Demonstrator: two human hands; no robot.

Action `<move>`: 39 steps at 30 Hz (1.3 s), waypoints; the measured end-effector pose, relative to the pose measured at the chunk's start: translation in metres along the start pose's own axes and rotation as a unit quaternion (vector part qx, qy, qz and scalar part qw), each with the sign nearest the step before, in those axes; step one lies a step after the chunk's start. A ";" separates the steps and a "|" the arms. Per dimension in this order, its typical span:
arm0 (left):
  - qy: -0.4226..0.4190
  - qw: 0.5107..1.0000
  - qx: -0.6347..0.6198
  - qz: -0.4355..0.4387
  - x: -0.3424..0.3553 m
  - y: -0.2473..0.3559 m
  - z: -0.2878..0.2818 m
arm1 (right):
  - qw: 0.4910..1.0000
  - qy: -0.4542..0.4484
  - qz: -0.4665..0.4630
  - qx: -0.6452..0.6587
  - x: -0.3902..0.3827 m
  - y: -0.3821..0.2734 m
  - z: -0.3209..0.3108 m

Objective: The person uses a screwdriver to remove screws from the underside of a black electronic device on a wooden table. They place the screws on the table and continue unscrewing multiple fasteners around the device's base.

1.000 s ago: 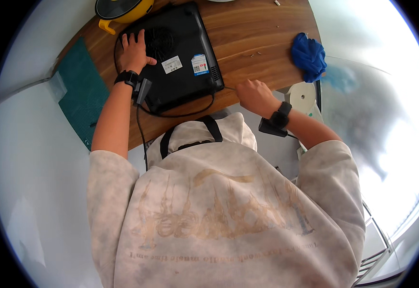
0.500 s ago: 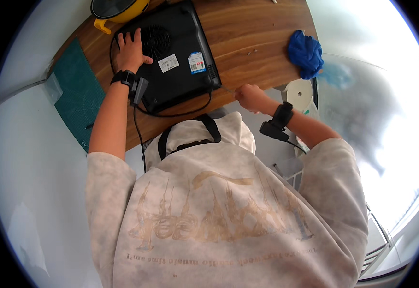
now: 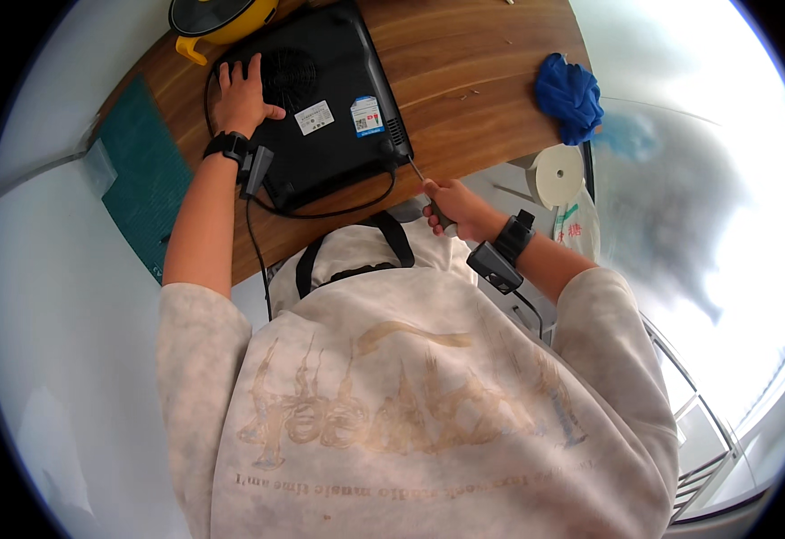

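A black induction cooker (image 3: 334,148) lies upside down on the wooden table, its round fan vent and stickers facing up. My left hand (image 3: 241,101) rests on its underside next to the vent, fingers spread. In my right hand (image 3: 457,208) is a screwdriver (image 3: 416,168), the handle within my curled fingers. Its thin shaft slants up and left, and the tip is at the cooker's near right corner. Whether the tip sits in a screw is too small to tell. A black power cord (image 3: 343,214) curves from that corner along the near side.
Beyond the cooker stands a yellow pan (image 3: 247,24) with a dark lid. A green cutting mat (image 3: 141,180) covers the table's left end. On the right are a crumpled blue cloth (image 3: 568,99) and a white paper roll (image 3: 557,177) beyond the table edge. Small bits (image 3: 471,94) lie on the wood.
My right hand has moved left and toward me and turned, so the screwdriver's handle now shows and its shaft stands more steeply. My left hand has stayed in place on the cooker.
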State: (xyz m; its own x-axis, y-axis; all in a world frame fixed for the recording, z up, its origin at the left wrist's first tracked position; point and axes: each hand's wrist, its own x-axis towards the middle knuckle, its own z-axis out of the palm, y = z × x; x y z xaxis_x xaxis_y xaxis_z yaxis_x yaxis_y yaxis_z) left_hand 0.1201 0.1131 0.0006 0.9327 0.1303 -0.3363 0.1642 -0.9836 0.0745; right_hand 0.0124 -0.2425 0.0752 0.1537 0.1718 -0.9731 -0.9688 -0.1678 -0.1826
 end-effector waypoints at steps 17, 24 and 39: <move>-0.008 1.000 0.013 -0.014 0.001 0.001 0.000 | 0.506 0.208 -0.432 -0.717 -0.017 -0.022 -0.064; -0.007 1.000 0.022 -0.020 -0.001 0.004 -0.003 | 0.433 0.209 -0.446 -0.755 -0.004 -0.035 -0.056; -0.001 1.000 0.020 -0.019 -0.002 0.004 -0.004 | 0.423 0.194 -0.426 -0.776 -0.004 -0.050 -0.055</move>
State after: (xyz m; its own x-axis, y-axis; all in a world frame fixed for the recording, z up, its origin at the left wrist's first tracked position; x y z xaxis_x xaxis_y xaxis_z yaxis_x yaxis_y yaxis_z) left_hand 0.1196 0.1098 0.0054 0.9252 0.1683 -0.3401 0.1873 -0.9820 0.0237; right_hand 0.0704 -0.2877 0.0800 0.6307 0.6898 -0.3556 0.7183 -0.6923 -0.0691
